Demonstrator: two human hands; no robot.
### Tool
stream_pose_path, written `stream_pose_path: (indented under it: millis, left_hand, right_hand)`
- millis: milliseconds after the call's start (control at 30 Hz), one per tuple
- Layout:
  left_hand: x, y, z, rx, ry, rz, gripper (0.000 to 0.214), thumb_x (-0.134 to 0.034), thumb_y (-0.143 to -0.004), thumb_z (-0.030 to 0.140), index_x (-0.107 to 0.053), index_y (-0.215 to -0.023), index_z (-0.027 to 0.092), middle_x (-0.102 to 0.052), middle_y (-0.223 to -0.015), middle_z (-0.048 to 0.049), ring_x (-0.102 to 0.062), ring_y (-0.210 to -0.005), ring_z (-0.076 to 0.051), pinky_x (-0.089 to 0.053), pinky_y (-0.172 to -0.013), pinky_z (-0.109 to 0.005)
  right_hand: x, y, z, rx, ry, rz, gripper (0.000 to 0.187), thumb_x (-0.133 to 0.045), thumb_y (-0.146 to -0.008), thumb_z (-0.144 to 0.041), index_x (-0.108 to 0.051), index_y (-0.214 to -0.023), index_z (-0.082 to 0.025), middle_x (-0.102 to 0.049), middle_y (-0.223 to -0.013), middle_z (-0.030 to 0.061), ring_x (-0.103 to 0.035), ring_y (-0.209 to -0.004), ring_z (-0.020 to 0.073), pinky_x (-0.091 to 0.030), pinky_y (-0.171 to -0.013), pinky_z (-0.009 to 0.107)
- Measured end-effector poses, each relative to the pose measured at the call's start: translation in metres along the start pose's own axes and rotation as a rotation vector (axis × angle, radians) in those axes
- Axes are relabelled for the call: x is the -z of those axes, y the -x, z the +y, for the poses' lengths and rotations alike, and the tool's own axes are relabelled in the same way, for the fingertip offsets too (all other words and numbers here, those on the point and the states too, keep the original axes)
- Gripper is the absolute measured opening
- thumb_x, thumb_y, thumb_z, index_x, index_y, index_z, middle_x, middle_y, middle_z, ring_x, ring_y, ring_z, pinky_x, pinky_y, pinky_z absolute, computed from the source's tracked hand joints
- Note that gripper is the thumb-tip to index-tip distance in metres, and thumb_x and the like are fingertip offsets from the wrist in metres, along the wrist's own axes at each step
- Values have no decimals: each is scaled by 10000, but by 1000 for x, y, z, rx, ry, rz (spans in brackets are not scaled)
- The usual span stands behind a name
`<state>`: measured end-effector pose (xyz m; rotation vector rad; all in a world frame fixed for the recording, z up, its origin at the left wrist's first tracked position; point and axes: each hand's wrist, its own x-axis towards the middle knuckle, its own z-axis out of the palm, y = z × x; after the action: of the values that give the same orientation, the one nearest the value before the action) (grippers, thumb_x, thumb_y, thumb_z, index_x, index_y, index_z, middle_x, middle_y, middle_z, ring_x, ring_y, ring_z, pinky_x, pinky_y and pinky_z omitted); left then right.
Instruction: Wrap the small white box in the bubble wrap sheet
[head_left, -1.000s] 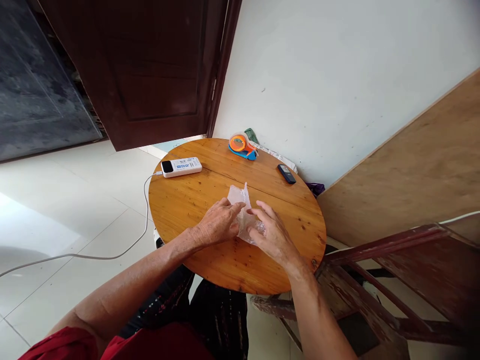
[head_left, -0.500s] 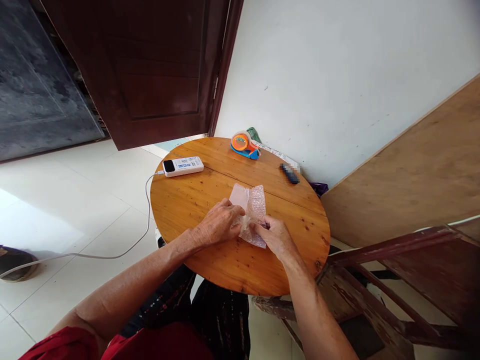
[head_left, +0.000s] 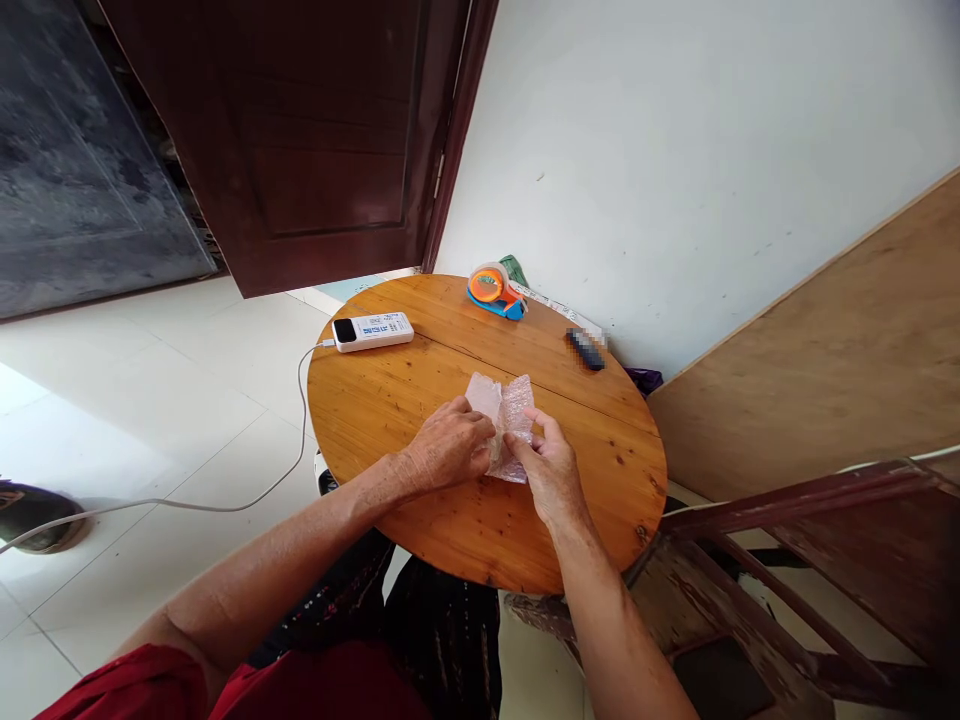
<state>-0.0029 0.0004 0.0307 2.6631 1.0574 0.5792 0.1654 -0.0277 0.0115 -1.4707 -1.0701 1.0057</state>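
Observation:
A small piece of clear, pinkish bubble wrap (head_left: 517, 398) lies over the near middle of the round wooden table (head_left: 442, 360). My left hand (head_left: 454, 440) is closed on its left side, the fingers curled down onto the plastic. On the right side, my right hand (head_left: 551, 460) pinches the wrap between thumb and fingers. A crease runs down the sheet between the two hands. Whether anything lies inside the wrap I cannot tell, since my fingers cover its lower part.
A white power bank (head_left: 373, 331) with a cable (head_left: 300, 400) lies at the table's left. An orange and blue tape dispenser (head_left: 495, 290) stands at the back, a blurred dark object (head_left: 585, 348) at the back right. A wooden chair (head_left: 787, 560) is at the right.
My right hand has shifted up along the right side of the bubble wrap, its fingers now higher. The left hand has curled more tightly. The camera view has shifted slightly.

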Motion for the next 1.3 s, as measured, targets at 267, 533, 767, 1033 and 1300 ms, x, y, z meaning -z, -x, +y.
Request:
stream_pose_path:
  millis: [267, 533, 767, 1033, 1300]
  left_hand:
    - [-5, -2, 2, 15, -10, 29, 163, -508, -837, 108, -667, -822, 140, -727, -898, -87, -606, -852, -210, -455, -892, -347]
    - [-13, -1, -2, 34, 184, 104, 131, -542, -826, 126, -669, -836, 157, -716, -1007, -97, -632, -978, -229, -453, -953, -388]
    - [-17, 10, -9, 246, 553, 243, 474, -604, -735, 117, -584, -1208, 142, -660, -1097, -98, -610, -946, -211, -517, -812, -342]
    - [-35, 8, 6, 338, 467, 332, 376, -608, -753, 116, -628, -1125, 164, -628, -1142, -98, -555, -1099, -248, -464, -993, -407]
    - [-40, 10, 12, 353, 464, 361, 404, -590, -732, 97, -625, -1124, 186, -616, -1144, -79, -537, -1085, -246, -468, -981, -403]
  right_hand:
    - [-6, 6, -8, 194, 240, -7, 631, -652, -759, -406, -514, -1319, -150, -664, -697, -11, -601, -614, 164, -485, -568, 268]
    - [3, 12, -24, 125, 270, -213, 720, -543, -855, -411, -369, -1475, -88, -751, -889, 93, -637, -602, 172, -461, -485, 265]
    - [1, 24, -20, 335, 482, -295, 662, -465, -844, -186, -345, -1495, -182, -729, -1120, 114, -666, -649, 166, -544, -628, 322]
    - [9, 21, -24, 295, 425, -280, 572, -421, -903, -244, -367, -1471, -210, -735, -1106, 90, -612, -500, 124, -548, -571, 312]
    - [15, -26, -6, -128, 128, -64, 604, -713, -663, -444, -590, -1168, -135, -708, -814, 86, -647, -610, 199, -356, -347, 227]
